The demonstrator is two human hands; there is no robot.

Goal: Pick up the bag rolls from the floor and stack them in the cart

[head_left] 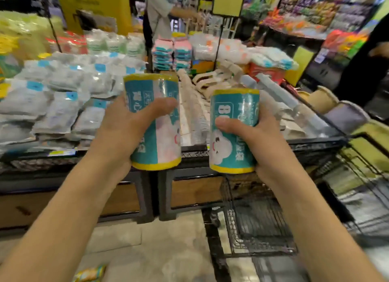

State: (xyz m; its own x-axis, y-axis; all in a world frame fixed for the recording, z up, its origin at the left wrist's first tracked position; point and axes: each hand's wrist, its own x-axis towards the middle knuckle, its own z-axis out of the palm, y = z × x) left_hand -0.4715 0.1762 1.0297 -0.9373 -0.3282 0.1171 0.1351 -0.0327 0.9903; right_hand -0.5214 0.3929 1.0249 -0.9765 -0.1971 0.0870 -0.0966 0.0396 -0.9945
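My left hand [124, 126] grips a teal and yellow bag roll [160, 142] upright at chest height, thumb across its front. My right hand [263, 142] grips a second bag roll [229, 153] of the same kind, printed with a white cloud face, held a little lower. Both rolls hang in front of a display table. The black wire cart [261, 225] stands below and to the right of my right hand. Another packet [90, 274] lies on the floor at the bottom left, partly cut off by the frame edge.
A display table [84, 161] stacked with packaged goods stretches across in front of me. A person in a grey shirt [157, 10] stands behind it. Another person's dark sleeve [366, 69] shows at the right. The tiled floor [157, 250] lies between my arms.
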